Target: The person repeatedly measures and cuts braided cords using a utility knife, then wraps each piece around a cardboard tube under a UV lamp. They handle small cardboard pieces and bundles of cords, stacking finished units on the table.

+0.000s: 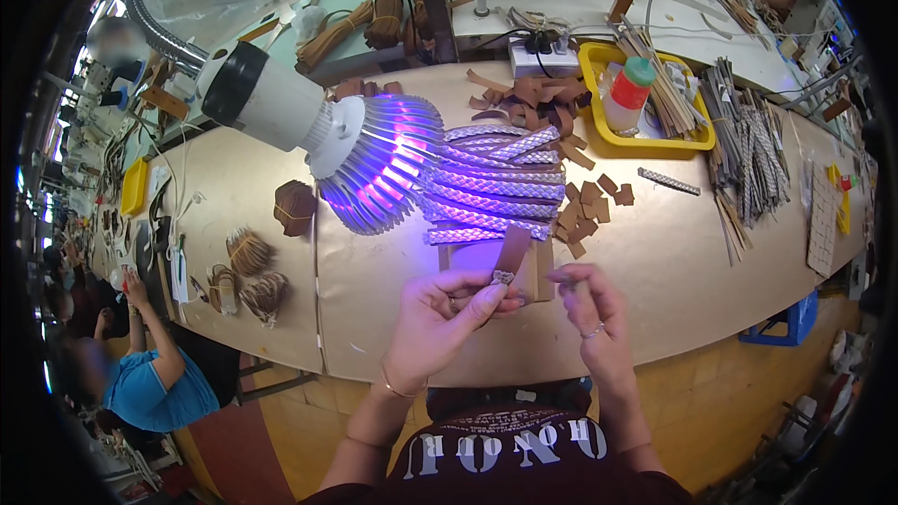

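Note:
My left hand (440, 318) pinches a short brown leather strip (512, 251) whose lower end carries a bit of silvery braid; the strip points up toward the lamp. My right hand (591, 310) is just to the right of it with the fingers curled together; nothing is visible in it. Both hands hover over a small brown board (541, 266) at the table's front edge. Just beyond lies a pile of silvery braided straps (491, 187) lit violet.
A gooseneck lamp (369, 164) with a violet bulb hangs over the straps. Loose brown leather pieces (585, 206) lie to the right. A yellow tray (645, 98) with a bottle and sticks stands at the back right. Another person (154, 369) sits at the left.

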